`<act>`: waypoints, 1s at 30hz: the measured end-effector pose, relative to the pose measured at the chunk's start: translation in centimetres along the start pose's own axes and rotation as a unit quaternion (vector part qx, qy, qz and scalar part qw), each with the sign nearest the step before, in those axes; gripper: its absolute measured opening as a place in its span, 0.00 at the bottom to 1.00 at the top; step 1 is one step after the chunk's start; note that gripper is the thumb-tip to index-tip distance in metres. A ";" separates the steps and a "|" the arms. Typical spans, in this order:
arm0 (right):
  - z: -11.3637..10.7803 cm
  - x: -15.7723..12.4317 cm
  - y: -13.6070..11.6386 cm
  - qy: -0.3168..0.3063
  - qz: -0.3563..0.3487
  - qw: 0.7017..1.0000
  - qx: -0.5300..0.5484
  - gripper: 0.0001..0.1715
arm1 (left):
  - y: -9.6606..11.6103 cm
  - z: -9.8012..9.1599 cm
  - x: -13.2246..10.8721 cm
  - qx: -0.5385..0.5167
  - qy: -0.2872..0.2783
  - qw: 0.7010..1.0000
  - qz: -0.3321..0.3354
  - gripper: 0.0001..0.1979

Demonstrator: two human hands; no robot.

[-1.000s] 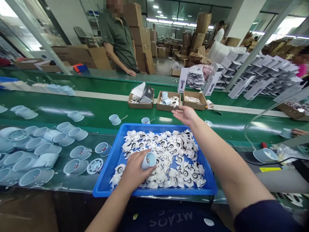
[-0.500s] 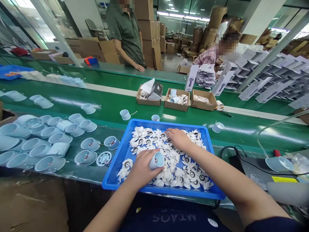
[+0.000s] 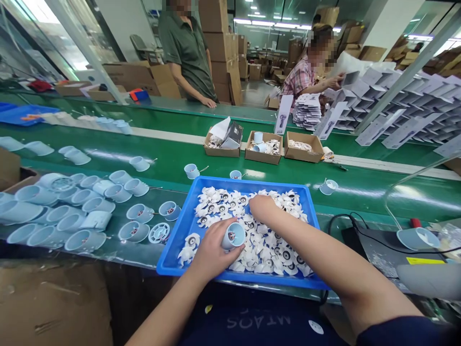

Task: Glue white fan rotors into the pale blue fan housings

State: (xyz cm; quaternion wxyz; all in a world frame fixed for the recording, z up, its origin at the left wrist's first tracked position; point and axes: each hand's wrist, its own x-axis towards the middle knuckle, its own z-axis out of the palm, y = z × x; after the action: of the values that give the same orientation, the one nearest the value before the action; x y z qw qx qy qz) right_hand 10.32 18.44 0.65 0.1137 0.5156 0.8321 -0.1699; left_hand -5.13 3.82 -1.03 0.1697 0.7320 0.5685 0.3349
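Note:
My left hand [image 3: 212,247] is wrapped around a light blue cylindrical housing [image 3: 237,228]. The housing's open end faces up towards me, and small reddish and white parts show inside it. Below it lies a blue tray [image 3: 309,204] filled with loose white fan impellers [image 3: 257,250], several with dark ring-shaped hubs. Over the tray's back middle, my right hand [image 3: 264,207] dips down among the impellers. Its fingers are bent out of sight, so what they hold, if anything, is hidden.
Many blue housings [image 3: 99,204] crowd the bench to the left. A few more stand on the green conveyor [image 3: 212,168]. Small cardboard boxes [image 3: 264,156] hold parts. To the right are a black cable [image 3: 334,220] and a grey device. Two people stand across the line by white cartons [image 3: 382,91].
My right hand's fingers, stretched over the impellers before, have curled down out of sight. My left hand keeps the housing, now tipped more upright. Across the line, a person has raised an arm to the cartons.

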 end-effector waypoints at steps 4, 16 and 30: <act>-0.4 -3.2 0.3 0.029 -0.040 0.983 0.175 0.14 | 0.6 -1.7 -2.0 -0.047 0.037 0.997 -0.044 0.28; 4.7 -13.0 2.2 -0.087 -0.098 0.623 0.771 0.26 | 4.0 -1.3 -0.7 -0.030 -0.059 0.995 0.070 0.30; 2.6 -15.8 0.7 0.199 -0.235 0.893 0.330 0.13 | 5.3 0.4 -0.5 0.060 0.020 0.979 0.192 0.21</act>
State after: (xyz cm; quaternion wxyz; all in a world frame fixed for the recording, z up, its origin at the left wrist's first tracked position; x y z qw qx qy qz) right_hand 18.03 4.75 3.95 -0.2735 0.3361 0.8304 -0.3503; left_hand -1.05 1.79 1.85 0.0465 0.8296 0.4399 0.3406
